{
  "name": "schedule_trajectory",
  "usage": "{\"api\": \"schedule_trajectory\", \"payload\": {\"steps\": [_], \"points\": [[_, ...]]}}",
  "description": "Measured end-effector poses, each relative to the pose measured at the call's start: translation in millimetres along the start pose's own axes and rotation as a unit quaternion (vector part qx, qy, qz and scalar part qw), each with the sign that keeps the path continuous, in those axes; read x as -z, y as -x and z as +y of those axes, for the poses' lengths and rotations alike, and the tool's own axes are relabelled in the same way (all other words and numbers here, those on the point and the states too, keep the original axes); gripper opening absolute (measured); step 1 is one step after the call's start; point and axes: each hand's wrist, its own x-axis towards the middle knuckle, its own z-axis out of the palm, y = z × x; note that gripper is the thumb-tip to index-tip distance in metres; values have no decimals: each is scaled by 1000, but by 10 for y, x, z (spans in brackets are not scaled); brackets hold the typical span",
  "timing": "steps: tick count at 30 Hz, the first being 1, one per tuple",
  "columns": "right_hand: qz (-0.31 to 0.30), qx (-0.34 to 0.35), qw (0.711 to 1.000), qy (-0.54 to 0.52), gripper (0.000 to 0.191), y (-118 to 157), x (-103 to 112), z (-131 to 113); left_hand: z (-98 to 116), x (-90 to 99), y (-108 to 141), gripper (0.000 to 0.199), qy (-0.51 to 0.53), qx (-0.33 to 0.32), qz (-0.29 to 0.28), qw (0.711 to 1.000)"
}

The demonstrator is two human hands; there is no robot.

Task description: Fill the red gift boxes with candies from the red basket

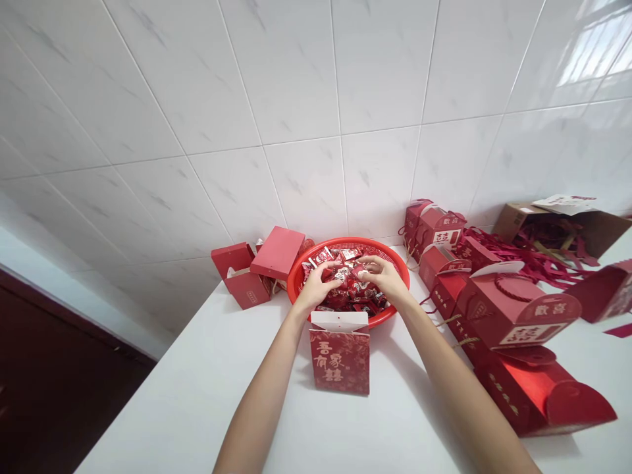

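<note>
Both hands are over a red plastic basket [403, 262] filled with red-wrapped candies [340, 299]. On its left side, my left hand [318, 284] has thumb and fingers curved around a small white-and-red packet [340, 274]. My right hand [384, 280] reaches in from the right, fingers curled at the candies; whether it grips one is hidden. In front of the basket, between my forearms, a red box [340, 362] with gold characters stands upright, its white-lined top flap raised.
Open red boxes [247, 286] stand left of the basket. Several handled red boxes [516, 306] line the right side of the white table [197, 382], with red ribbons and a cardboard box [600, 227] behind. A tiled wall [301, 178] rises behind.
</note>
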Motion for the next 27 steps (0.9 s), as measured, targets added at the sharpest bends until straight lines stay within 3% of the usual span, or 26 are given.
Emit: {"api": "schedule_trajectory", "payload": {"steps": [5,9,17,23,27], "points": [[10,-12,1000,-18,41,-9,-8,-22,-25,-5,-13,41,6,-3,13,1000],[-10,-25,1000,-12,32,8,-16,-34,-24,-13,-13,51,28,36,4,999],[-69,-59,996,-13,29,34,-29,-35,10,-12,-7,46,39,-3,-17,999],[-63,-63,996,-29,35,35,-24,-54,-11,-25,-7,50,42,-3,-54,998],[-3,-37,998,-56,34,22,-16,-51,14,-32,-8,32,1,-20,-27,999]]}}
